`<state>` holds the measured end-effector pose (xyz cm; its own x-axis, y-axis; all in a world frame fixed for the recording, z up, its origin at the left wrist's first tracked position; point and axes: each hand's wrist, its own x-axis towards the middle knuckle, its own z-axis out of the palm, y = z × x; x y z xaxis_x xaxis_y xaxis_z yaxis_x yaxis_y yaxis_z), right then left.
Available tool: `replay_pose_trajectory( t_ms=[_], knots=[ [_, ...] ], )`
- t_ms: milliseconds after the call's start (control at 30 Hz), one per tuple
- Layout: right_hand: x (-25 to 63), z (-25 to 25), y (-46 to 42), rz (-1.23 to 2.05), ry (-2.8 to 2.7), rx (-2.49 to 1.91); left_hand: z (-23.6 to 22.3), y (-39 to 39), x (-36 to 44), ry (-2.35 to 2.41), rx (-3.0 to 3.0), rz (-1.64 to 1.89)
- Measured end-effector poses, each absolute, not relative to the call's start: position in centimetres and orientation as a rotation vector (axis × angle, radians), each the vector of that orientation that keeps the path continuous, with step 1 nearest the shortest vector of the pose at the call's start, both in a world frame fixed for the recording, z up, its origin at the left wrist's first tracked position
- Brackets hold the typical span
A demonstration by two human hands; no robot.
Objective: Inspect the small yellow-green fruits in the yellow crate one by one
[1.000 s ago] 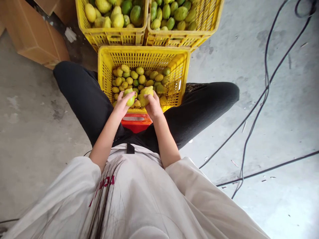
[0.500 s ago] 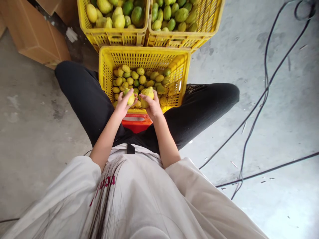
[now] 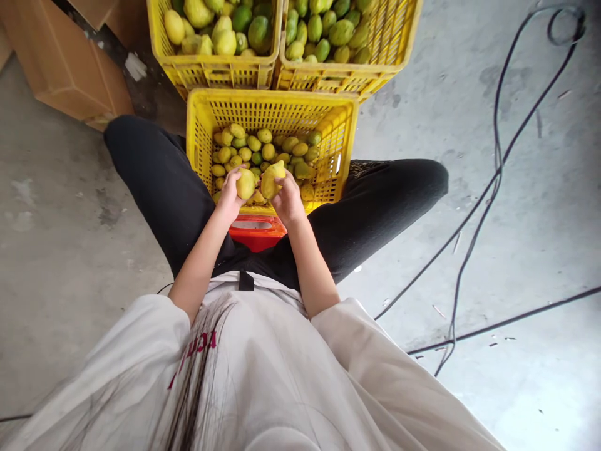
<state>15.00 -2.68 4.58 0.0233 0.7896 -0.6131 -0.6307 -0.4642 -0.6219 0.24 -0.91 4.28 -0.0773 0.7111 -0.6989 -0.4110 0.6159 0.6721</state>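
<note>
Yellow fruit (image 3: 245,185) cupped in the left hand (image 3: 230,196), 2nd fruit (image 3: 271,181) pinched in the right hand (image 3: 290,199). They're both held over the near crate (image 3: 272,94), probably so any drop lands on the pile (image 3: 254,144). Shirt's (image 3: 282,351) got reddish lettering (image 3: 203,343), but hair (image 3: 195,382) covers some, so can't read it.
</note>
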Motion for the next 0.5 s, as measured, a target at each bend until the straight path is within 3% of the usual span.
replay_pose_trajectory(
  t_ms=[267, 500],
  knots=[
    [14.7, 5.0, -3.2, 1.628, -0.216, -1.266, 6.2, -1.4, 0.7, 1.367, 0.275, 0.933],
    [14.9, 4.1, -2.7, 1.625, -0.172, -1.172, 4.4, -0.8, 0.3, 1.395, 0.185, 0.917]
  ],
)
